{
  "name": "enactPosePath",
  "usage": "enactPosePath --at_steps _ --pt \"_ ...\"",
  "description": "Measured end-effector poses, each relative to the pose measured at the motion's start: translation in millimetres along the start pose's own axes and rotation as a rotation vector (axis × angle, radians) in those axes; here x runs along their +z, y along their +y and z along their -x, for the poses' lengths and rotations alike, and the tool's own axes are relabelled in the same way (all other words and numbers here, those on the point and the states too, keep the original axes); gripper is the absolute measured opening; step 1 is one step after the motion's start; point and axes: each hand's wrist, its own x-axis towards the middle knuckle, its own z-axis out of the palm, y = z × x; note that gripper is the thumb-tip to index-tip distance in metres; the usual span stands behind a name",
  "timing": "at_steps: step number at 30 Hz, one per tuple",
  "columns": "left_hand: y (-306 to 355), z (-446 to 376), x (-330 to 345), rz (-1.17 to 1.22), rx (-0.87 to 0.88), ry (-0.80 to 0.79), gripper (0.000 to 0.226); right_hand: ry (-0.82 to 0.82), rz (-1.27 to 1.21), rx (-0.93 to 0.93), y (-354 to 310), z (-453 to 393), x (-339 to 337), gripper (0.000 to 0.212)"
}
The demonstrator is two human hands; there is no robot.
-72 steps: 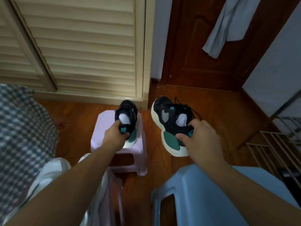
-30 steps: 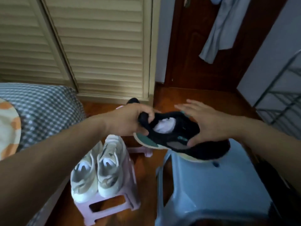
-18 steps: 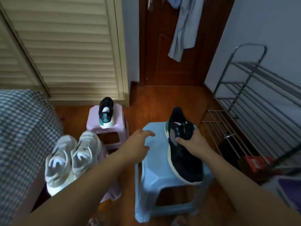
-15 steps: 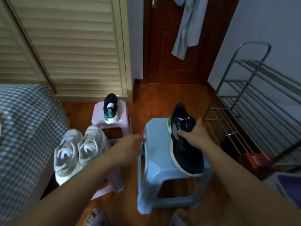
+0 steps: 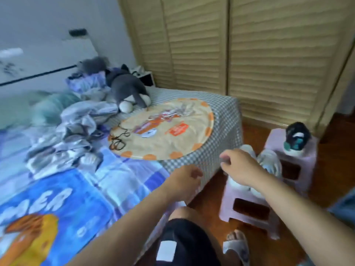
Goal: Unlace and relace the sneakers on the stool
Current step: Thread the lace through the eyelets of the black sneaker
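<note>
1. Both hands hovered empty near the grey-checked bed (image 5: 226,120): the left hand (image 5: 184,179) loosely curled, the right hand (image 5: 240,167) relaxed with fingers bent above the pale white sneakers (image 5: 269,162).
2. Those sneakers sat on the near lilac plastic stool (image 5: 247,210); a black-and-teal sneaker (image 5: 296,138) stood on the far lilac stool (image 5: 276,139), beyond the bed's corner.
3. A black cord (image 5: 119,139), likely a pulled lace, lay on the round orange-dotted mat (image 5: 172,129) on the bed.
4. Relacing would likely go best by fetching it first, then threading from the toe eyelets.

A grey plush toy (image 5: 126,89) lay on the bed (image 5: 221,116) beside crumpled bedding (image 5: 73,129). A round orange-dotted mat (image 5: 165,129) covered the checked sheet before louvred wardrobe doors (image 5: 269,54).
</note>
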Motion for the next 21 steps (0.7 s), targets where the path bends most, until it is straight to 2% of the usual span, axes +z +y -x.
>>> enactPosePath --at_steps 6,10,13,17,21 --pt "-135 55 -71 -0.101 -0.304 0.212 0.033 -0.193 0.051 -0.164 -95 -21 59 0.033" --pt "-193 55 -100 -0.136 -0.420 0.337 0.038 -0.235 0.000 -0.203 -143 -38 75 0.026" --pt "-215 23 -115 -0.118 -0.411 0.388 0.047 -0.249 0.001 -0.229 -164 -52 86 0.029" --pt "-233 -41 -142 -0.174 -0.387 0.375 0.064 -0.264 -0.002 -0.237 -170 -72 94 0.030" --pt "-265 -100 -161 -0.252 -0.396 0.195 0.057 -0.246 -0.019 -0.224 -162 -90 98 0.026"
